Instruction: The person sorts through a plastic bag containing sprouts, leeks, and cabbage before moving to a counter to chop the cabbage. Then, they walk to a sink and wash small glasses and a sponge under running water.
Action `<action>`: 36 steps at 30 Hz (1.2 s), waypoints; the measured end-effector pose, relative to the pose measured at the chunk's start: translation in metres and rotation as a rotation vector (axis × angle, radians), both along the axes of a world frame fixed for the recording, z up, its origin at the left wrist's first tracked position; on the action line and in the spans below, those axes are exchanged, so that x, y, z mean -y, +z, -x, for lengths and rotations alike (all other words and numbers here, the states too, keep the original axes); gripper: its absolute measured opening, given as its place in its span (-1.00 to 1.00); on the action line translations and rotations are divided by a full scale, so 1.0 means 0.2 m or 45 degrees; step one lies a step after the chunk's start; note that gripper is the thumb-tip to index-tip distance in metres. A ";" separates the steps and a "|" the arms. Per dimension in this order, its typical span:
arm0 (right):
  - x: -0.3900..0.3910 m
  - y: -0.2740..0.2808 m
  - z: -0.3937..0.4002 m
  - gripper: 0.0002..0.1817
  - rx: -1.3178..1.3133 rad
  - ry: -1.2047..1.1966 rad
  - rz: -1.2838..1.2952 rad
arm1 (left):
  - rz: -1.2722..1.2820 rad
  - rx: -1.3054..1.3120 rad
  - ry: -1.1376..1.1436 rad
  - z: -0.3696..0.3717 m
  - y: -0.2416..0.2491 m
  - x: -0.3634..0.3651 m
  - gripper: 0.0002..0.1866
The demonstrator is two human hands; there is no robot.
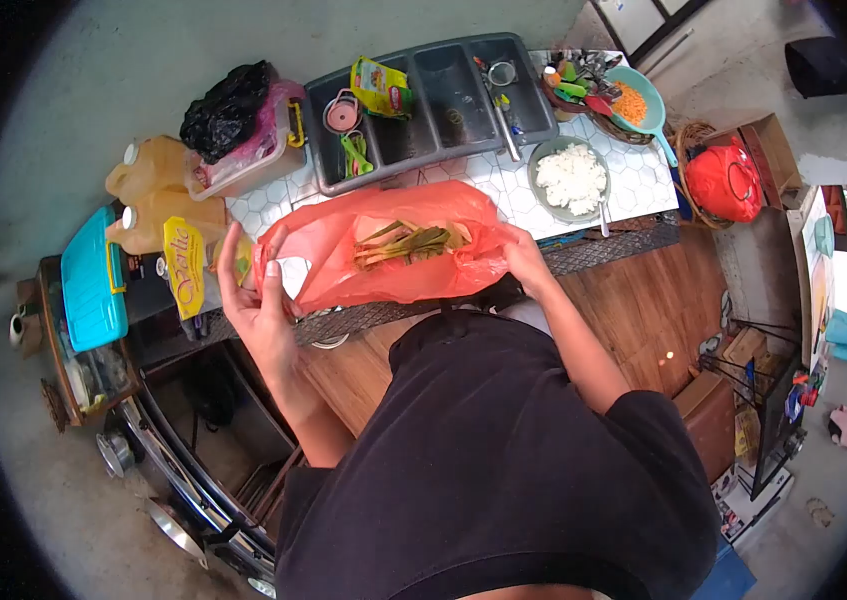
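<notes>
A red plastic bag [328, 280] is stretched sideways before my body, its mouth spread toward me. Inside it lies a bundle of green and pale stalks with leaves [413, 243], whose exact kind I cannot make out. My left hand [261, 300] grips the bag's left end, thumb in front and fingers up behind. At the opposite end, my right hand [526, 262] pinches the bag's edge, with some fingertips hidden by the plastic. Just beyond the right hand stands a bowl of white rice [571, 180] with a spoon handle [604, 218] over its rim.
Behind the bag sits a grey compartment tray [428, 150] holding a yellow packet [380, 88] and small utensils. Yellow jugs [158, 165] and a lidded plastic box [243, 175] stand left. A teal strainer [648, 95] with orange bits is at the back right.
</notes>
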State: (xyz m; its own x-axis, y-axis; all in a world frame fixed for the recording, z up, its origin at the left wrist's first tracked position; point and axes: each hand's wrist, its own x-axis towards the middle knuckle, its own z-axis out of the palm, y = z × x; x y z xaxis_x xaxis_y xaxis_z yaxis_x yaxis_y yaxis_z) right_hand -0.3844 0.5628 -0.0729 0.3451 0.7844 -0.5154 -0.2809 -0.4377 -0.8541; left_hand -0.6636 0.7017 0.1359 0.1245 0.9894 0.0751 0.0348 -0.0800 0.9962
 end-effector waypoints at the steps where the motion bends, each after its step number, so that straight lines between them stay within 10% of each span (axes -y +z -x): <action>1: -0.02 0.02 0.02 -0.52 -0.151 -0.092 -0.073 | -0.031 -0.026 0.007 0.02 0.02 -0.02 -0.42; 13: -0.46 0.56 0.18 -0.58 -0.399 0.170 -0.494 | -0.485 -0.230 0.098 0.26 0.25 -0.34 -0.48; 25: -0.37 0.26 0.30 -0.52 -0.356 0.398 -0.150 | -0.297 -0.377 0.361 0.49 -0.08 -0.17 -0.51; 33: -0.07 0.15 0.18 -0.76 -0.304 0.478 0.028 | -0.566 -1.100 0.766 0.38 -0.07 0.25 -0.27; 36: 0.06 0.17 0.25 -0.73 -0.499 0.619 0.032 | -0.471 -0.884 0.803 0.30 -0.10 0.50 -0.56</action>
State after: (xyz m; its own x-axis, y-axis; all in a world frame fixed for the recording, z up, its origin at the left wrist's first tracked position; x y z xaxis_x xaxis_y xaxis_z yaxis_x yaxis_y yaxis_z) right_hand -0.4336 0.5508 -0.0393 -0.2667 0.7903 -0.5516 -0.3354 -0.6127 -0.7156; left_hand -0.7231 0.6022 0.1152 -0.2809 0.8189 0.5005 0.7405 -0.1468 0.6559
